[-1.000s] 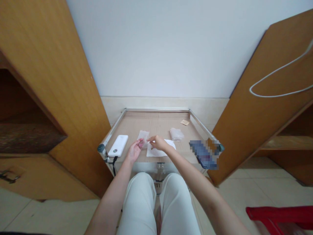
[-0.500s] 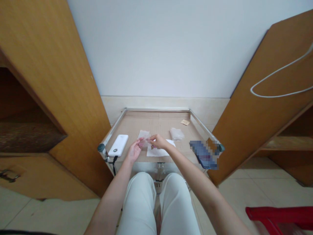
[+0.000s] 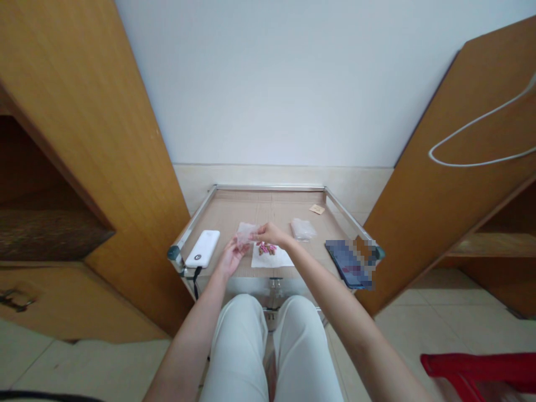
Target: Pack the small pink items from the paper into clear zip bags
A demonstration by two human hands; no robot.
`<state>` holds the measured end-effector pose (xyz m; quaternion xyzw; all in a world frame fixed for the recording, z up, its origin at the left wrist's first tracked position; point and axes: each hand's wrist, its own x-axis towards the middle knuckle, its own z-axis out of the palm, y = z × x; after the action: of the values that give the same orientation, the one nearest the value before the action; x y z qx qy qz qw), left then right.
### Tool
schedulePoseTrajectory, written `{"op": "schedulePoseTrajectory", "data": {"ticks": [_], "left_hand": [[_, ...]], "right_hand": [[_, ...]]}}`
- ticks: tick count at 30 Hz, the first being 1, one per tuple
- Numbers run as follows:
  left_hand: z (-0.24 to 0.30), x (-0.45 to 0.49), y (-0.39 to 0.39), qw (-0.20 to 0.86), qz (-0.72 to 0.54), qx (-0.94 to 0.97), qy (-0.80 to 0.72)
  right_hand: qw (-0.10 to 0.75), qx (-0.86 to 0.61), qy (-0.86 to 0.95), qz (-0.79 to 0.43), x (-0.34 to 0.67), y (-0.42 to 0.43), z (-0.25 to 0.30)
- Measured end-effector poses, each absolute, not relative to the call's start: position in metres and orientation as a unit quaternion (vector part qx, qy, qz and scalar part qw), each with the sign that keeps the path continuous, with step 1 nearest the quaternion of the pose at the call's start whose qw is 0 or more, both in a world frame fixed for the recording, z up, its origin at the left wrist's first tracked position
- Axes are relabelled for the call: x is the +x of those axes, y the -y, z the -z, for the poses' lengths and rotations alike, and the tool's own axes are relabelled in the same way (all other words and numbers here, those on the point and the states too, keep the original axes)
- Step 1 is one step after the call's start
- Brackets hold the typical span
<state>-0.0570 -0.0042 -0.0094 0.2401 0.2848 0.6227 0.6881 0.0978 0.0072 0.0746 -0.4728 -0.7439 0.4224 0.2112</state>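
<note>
A small, thin, translucent white bag (image 3: 246,231) is held between my two hands over the table. My left hand (image 3: 233,255) grips its near left side, fingers bent around it. From the right, my right hand (image 3: 270,234) pinches the bag's edge between thumb and fingers. Just below that hand, a sheet of white paper (image 3: 281,259) lies on the table. On the paper rests a little heap of pink and brownish pieces (image 3: 266,249) that look like dried flower buds. A stack of similar translucent bags (image 3: 303,229) lies to the right, apart from both hands.
A white power bank (image 3: 203,249) with a black strap lies at the left of the metal-railed table (image 3: 268,204). At the right is a dark phone (image 3: 349,265), partly pixelated. A tan paper slip (image 3: 317,209) sits farther back. Wooden cabinets (image 3: 138,167) flank the table.
My right hand has shifted slightly up and away from the paper, uncovering the pink heap. The bag between my hands appears a little more spread out.
</note>
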Motion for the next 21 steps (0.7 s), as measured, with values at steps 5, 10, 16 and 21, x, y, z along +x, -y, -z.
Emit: {"op": "schedulePoseTrajectory", "data": {"ticks": [5, 10, 16, 21], "left_hand": [[-0.001, -0.053, 0.014, 0.73, -0.522, 0.336, -0.287], [-0.007, -0.055, 0.019, 0.778, -0.449, 0.364, -0.245], [-0.003, -0.058, 0.018, 0.775, -0.476, 0.356, -0.214], [-0.003, -0.058, 0.018, 0.782, -0.491, 0.317, -0.216]], "right_hand": [[0.184, -0.48, 0.712, -0.478, 0.095, -0.005, -0.078], [0.163, -0.494, 0.685, -0.511, 0.094, -0.005, -0.076], [0.153, -0.464, 0.668, -0.561, 0.102, -0.008, -0.071], [0.143, -0.462, 0.647, -0.589, 0.104, -0.005, -0.073]]}}
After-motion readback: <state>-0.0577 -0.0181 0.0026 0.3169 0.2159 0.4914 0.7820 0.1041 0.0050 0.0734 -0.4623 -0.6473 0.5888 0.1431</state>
